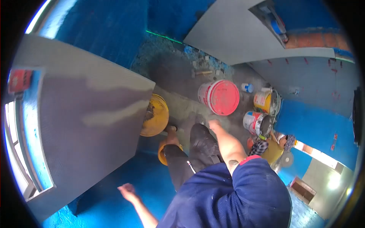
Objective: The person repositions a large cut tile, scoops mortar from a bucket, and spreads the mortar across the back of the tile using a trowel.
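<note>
My left hand (127, 190) hangs out to the left over the blue floor beside the grey panel. Its fingers look partly stretched, with nothing visible in them. My right hand (215, 125) is in front of my right leg, near a white bucket with a red lid (225, 97). Its fingers look curled in and nothing shows in them. It appears apart from the bucket. By my left leg stands a yellow bucket (156, 116), partly hidden by the panel edge. Another yellow rim (162, 154) shows around my left lower leg.
A large grey panel (95, 110) fills the left side. A hammer-like tool (203, 72) lies on the dirty floor among small debris. To the right stand a small blue-white can (247, 87), a yellow-white bucket (262, 100) and a white bucket (254, 122). A co-worker (275, 150) crouches beside them.
</note>
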Available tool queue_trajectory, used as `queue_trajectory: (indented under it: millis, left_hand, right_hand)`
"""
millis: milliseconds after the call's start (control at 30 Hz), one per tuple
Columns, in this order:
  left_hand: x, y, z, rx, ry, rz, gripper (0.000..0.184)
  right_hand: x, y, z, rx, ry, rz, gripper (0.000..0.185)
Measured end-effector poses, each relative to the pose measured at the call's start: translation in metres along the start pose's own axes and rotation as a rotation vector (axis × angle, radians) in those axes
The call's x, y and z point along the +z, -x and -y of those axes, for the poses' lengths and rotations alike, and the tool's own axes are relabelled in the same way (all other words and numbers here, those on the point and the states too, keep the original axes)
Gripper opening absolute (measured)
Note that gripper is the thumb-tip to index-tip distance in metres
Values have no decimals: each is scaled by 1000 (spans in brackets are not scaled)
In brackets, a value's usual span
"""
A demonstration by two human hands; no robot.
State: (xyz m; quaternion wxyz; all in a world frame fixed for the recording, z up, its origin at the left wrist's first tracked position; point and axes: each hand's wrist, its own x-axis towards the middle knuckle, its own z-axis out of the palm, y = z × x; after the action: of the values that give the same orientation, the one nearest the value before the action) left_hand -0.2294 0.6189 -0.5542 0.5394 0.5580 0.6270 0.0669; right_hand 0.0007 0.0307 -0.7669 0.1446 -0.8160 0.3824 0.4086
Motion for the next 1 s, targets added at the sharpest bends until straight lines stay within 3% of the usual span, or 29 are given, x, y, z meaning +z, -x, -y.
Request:
queue_trajectory:
  millis: [33, 67, 200, 267, 333, 400, 467, 500, 533, 667, 733, 1000]
  left_hand:
    - [17, 23, 20, -56, -56, 122, 56]
    - [33, 46, 36, -112, -113, 244, 54]
    - [90, 119, 86, -367, -441, 364, 51]
    - [111, 138, 102, -334, -611, 486, 46]
    - [136, 157, 119, -103, -750, 583, 41]
    - [181, 191, 117, -15, -892, 523, 39]
    - [194, 203, 142, 123, -1021, 480, 39]
    - [199, 208, 148, 160, -1087, 478, 39]
    - [211, 220, 145, 157, -1113, 466, 40]
    - [219, 228, 157, 194, -1240, 498, 44]
    - [223, 225, 157, 201, -1345, 504, 45]
    - [247, 253, 158, 349, -1465, 549, 47]
  right_hand:
    - [0, -12, -36, 93, -100, 76, 35]
    - [-10, 0, -53, 244, -508, 62, 33]
    - [-13, -57, -131, 421, -826, 117, 39]
    - [-16, -94, -149, 465, -976, 104, 41]
    - [-16, -142, -154, 520, -1174, 38, 47]
    - [3, -211, -170, 582, -1284, -37, 46]
    - [65, -317, -236, 363, -1540, 1, 42]
    - [42, -296, -216, 403, -1553, -1, 42]
    - [13, -268, -190, 464, -1798, 98, 39]
    - [-3, -257, -197, 368, -1843, 378, 35]
    - [2, -252, -198, 320, -1856, 326, 27]
    - [23, -214, -264, 371, -1910, 372, 34]
